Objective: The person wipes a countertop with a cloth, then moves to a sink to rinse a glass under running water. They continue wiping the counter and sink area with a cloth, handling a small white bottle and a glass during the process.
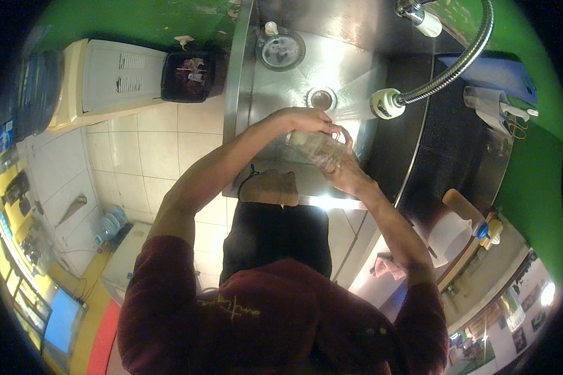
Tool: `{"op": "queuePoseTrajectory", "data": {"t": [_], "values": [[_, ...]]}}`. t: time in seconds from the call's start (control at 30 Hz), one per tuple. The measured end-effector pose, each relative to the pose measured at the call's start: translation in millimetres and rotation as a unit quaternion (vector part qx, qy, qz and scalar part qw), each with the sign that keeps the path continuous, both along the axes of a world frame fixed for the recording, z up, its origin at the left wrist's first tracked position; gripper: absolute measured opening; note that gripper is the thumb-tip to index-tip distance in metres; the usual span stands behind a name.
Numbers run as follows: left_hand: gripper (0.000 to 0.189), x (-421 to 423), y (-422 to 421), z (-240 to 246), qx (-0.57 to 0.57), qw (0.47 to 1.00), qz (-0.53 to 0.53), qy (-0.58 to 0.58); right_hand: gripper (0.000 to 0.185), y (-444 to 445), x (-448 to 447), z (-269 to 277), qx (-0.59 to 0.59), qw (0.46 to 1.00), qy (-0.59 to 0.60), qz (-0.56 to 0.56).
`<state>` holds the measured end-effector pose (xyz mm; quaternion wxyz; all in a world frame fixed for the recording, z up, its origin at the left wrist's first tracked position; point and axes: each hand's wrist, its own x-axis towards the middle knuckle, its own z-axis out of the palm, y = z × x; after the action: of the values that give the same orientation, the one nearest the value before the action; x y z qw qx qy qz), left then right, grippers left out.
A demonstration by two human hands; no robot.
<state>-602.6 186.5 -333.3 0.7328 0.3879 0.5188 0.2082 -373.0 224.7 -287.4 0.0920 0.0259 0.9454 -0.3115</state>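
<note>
My right hand is wrapped around a clear container, which lies tilted above the near part of a stainless steel sink. Bent over the container's far side is my left hand, its fingertips close to those of the right; its thumb is hidden. Water sprays leftward from a tap head on a flexible metal hose, passing just beyond my hands. Behind them is the round sink drain. A brown cloth hangs over the sink's front edge.
A glass lid or dish sits in the sink's far left corner. Left of the sink stands a black bin with waste inside. On the right are a blue cutting board, a knife handle and a white plastic jug.
</note>
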Motion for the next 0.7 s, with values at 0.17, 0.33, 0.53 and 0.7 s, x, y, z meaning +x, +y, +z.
{"op": "queuePoseTrajectory", "data": {"t": [0.17,0.33,0.53,0.7], "values": [[0.043,19,-25,42,0.172,0.971,0.080,0.148,0.048,7,8,20,-0.548,0.758,-0.223,-0.274],[0.038,22,-33,35,0.180,0.968,0.106,0.141,0.070,5,14,8,-0.510,0.759,-0.258,-0.313],[0.045,15,-35,-3,-0.006,0.999,0.023,-0.030,0.067,-28,17,-20,-0.109,0.971,-0.214,-0.011],[0.029,29,-38,26,0.264,0.951,0.103,0.127,0.057,-2,8,12,-0.448,0.783,-0.312,-0.297]]}}
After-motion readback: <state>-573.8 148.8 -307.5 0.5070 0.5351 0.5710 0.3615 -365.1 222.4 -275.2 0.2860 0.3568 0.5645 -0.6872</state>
